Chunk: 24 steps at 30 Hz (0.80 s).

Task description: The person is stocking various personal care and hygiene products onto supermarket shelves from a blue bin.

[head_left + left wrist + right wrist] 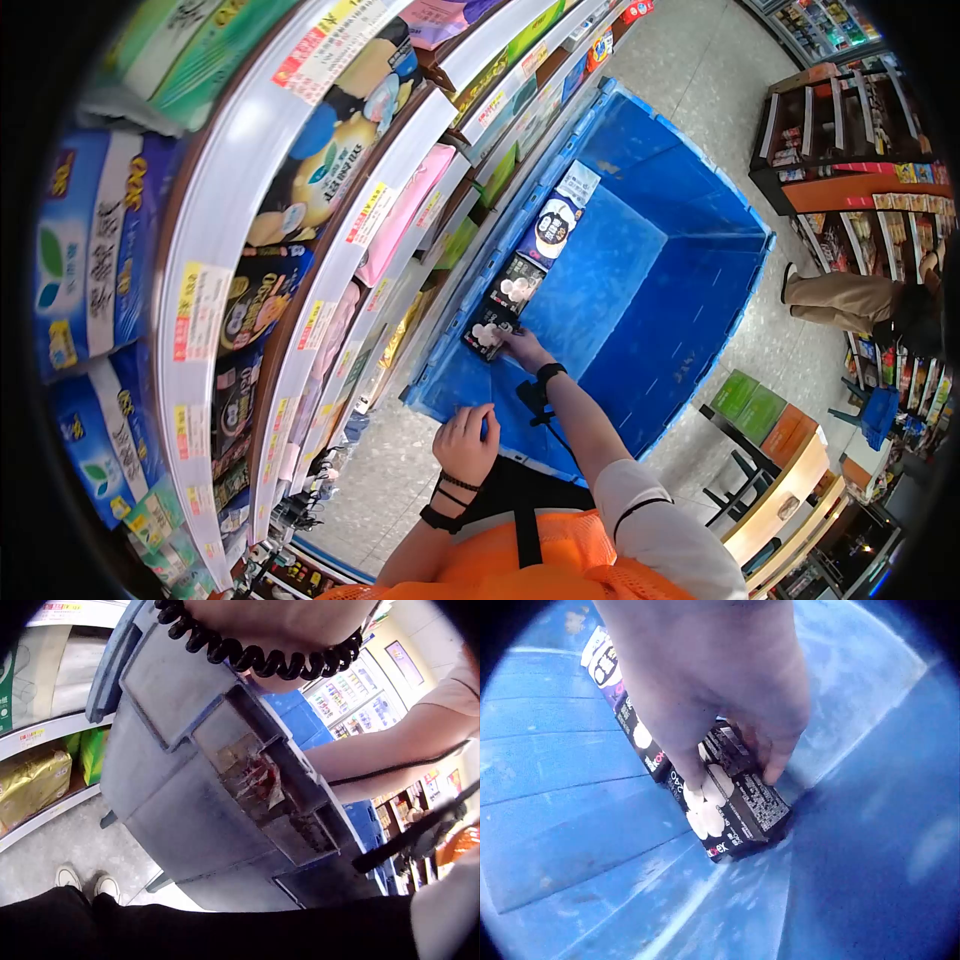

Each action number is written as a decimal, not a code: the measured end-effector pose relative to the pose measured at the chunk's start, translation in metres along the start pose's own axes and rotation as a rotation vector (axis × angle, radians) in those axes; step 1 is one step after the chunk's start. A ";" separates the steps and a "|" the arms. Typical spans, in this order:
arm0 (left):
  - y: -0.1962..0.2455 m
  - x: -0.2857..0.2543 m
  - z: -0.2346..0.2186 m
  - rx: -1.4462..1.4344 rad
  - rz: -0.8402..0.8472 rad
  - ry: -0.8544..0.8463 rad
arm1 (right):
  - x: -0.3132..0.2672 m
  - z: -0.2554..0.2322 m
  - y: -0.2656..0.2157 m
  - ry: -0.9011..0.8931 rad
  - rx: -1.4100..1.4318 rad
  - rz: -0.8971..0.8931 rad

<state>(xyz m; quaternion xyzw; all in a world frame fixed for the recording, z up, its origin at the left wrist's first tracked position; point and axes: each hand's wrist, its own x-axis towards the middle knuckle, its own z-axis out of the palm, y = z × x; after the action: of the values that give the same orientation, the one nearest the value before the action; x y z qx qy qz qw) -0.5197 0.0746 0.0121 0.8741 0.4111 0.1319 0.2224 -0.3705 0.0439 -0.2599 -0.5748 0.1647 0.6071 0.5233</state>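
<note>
Low inside a blue plastic tote (590,290), my right hand (522,347) grips a black sanitary pad pack (488,333) with white flower print. Its thumb and fingers straddle the pack (705,802) in the right wrist view. Further along the same wall come another black flower-print pack (515,285) and a purple-and-white pack (553,230), in one line. My left hand (467,443) overlaps the tote's near rim, fingers loosely curled. In the left wrist view that hand (277,630) shows above the tote's grey-looking outer wall (195,810), partly cut off by the frame.
Store shelves (330,200) with packaged goods and price tags run close along the left. Right of the tote are tiled floor (690,60), a person's legs (840,295), a wooden counter (775,505) and snack racks (850,120). A coiled black cord (247,656) crosses the left wrist.
</note>
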 end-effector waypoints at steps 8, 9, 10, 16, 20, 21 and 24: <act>-0.008 -0.007 0.010 -0.059 0.028 0.128 | 0.025 -0.049 -0.124 0.056 -1.376 -0.169; -0.008 -0.007 0.011 -0.052 0.020 0.148 | 0.042 -0.070 -0.145 0.145 -1.459 -0.276; -0.009 -0.008 0.013 -0.064 0.014 0.148 | 0.053 -0.089 -0.174 0.220 -1.412 -0.372; -0.005 -0.009 0.009 -0.064 -0.013 0.095 | 0.088 -0.111 -0.286 0.665 -0.518 -0.527; -0.004 -0.012 0.010 -0.008 -0.064 0.068 | 0.128 -0.094 -0.285 0.571 -0.419 -0.480; -0.005 -0.013 0.010 0.005 -0.060 0.074 | 0.132 -0.086 -0.284 0.517 -0.328 -0.433; 0.000 -0.012 0.010 -0.010 -0.083 0.081 | 0.121 -0.078 -0.292 0.451 -0.243 -0.417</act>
<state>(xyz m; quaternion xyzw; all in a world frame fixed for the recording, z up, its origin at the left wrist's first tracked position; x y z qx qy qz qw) -0.5228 0.0626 0.0029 0.8492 0.4551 0.1596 0.2152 -0.0636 0.1519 -0.2703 -0.7744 0.0816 0.3593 0.5143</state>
